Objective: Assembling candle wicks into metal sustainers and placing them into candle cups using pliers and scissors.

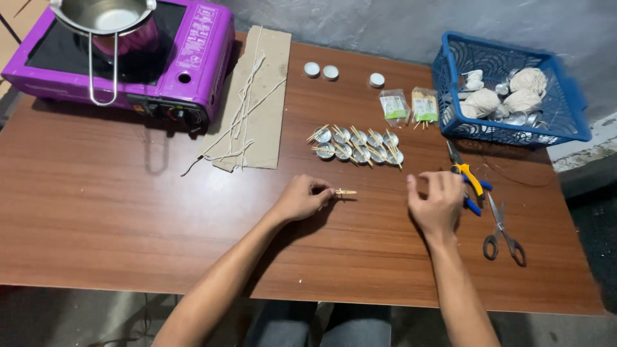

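Observation:
My left hand point(302, 197) rests on the wooden table point(116, 212) and pinches a small pair of joined wooden sticks point(345, 192) at their left end. My right hand point(438, 202) lies palm down to the right, fingers curled, beside yellow-and-blue pliers point(472, 183); I cannot see anything in it. Beyond both hands stand two rows of small metal cups point(357, 145) with wooden sticks laid across them.
A purple portable stove point(193, 58) with a steel pot point(109, 16) sits at the far left. Cardboard with wick strings point(250, 103) lies beside it. A blue basket point(565, 115) of string balls is at the far right. Scissors point(504, 234), stick packets point(411, 106) and white discs point(321, 70) lie about.

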